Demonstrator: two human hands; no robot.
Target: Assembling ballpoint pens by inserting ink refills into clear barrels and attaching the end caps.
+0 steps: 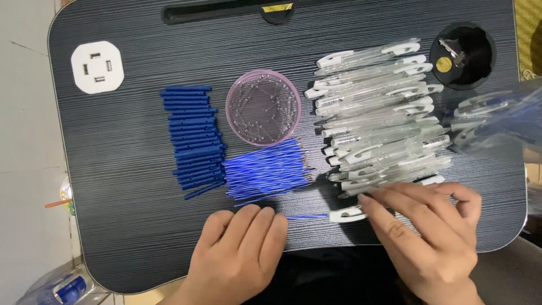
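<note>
**Pen parts at the lower centre**

On the dark striped counter (pixel 124 169), the left hand (pixel 240 254) rests flat, fingers together, holding nothing. The right hand (pixel 429 231) pinches a clear plastic pen barrel with a white clip (pixel 347 214), a thin blue refill (pixel 307 216) protruding, below the pile of clear barrels (pixel 378 113).

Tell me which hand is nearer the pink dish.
Left. The left hand lies just below the pink dish, past the blue refills; the right hand sits farther right.

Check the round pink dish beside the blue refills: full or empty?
Not empty. The pink dish holds a shallow layer of small clear pieces across its bottom; what they are cannot be told.
</note>
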